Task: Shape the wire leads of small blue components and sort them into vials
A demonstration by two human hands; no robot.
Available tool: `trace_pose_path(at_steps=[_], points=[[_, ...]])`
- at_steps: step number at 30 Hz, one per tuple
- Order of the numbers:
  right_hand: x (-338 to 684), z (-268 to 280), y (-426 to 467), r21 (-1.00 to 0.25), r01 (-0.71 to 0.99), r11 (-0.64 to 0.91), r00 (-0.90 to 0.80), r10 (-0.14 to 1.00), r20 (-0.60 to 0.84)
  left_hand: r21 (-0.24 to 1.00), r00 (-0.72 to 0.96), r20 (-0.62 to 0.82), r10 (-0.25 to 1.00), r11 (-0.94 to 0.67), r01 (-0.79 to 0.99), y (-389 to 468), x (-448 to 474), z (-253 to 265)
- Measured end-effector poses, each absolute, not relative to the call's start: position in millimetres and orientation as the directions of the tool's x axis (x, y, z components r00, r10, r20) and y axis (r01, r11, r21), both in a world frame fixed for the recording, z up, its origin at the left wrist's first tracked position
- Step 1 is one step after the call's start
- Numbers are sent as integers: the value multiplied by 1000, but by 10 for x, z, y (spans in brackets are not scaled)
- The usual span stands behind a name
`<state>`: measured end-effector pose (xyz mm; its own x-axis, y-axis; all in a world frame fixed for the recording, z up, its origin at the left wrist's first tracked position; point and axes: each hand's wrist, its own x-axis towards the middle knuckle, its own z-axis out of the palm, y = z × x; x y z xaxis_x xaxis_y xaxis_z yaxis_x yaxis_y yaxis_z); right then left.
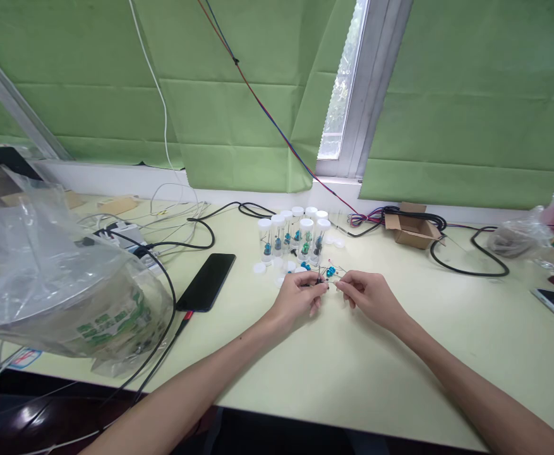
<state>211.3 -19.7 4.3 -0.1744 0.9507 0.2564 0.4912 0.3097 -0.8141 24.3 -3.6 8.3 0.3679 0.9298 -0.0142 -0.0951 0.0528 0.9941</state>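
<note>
Low over the table, my left hand (301,291) pinches a small black piece (319,280) with a thin dark stem standing up from it. Just to its right, my right hand (362,293) is closed, thumb against forefinger, on a thin wire-like strand (332,282) that reaches toward the black piece. Whether the two are joined is too small to tell. Behind my fingers lie small blue pieces (331,271), like tiny flowers or beads. Beyond them stands a group of clear tubes with white caps (306,237), holding blue, green and dark pieces on stems. Loose white caps (259,268) lie beside them.
A black phone (206,282) lies on the table (277,373) to the left. Further left sits a bowl in a clear plastic bag (91,297), with black cables (182,244) around it. A small open cardboard box (414,229) and coiled cables stand at the back right.
</note>
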Motion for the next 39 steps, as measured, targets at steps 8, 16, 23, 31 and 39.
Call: trace_pose_path(at_steps=[8, 16, 23, 31, 39], points=[[2099, 88, -191, -897, 389, 209, -171, 973, 152, 996, 357, 3, 934, 29, -84, -63, 257, 128], [2126, 32, -165, -975, 221, 37, -185, 983, -5, 998, 362, 38, 931, -19, -57, -60, 260, 100], [2130, 13, -145, -992, 97, -76, -216, 972, -95, 993, 373, 107, 921, -114, -4, -60, 249, 36], [2122, -7, -145, -992, 49, -115, -222, 967, -123, 983, 345, 149, 927, -178, 54, -40, 256, -32], [2113, -29, -150, -992, 22, -127, -220, 967, -129, 917, 322, 309, 895, -371, 150, -49, 248, -28]])
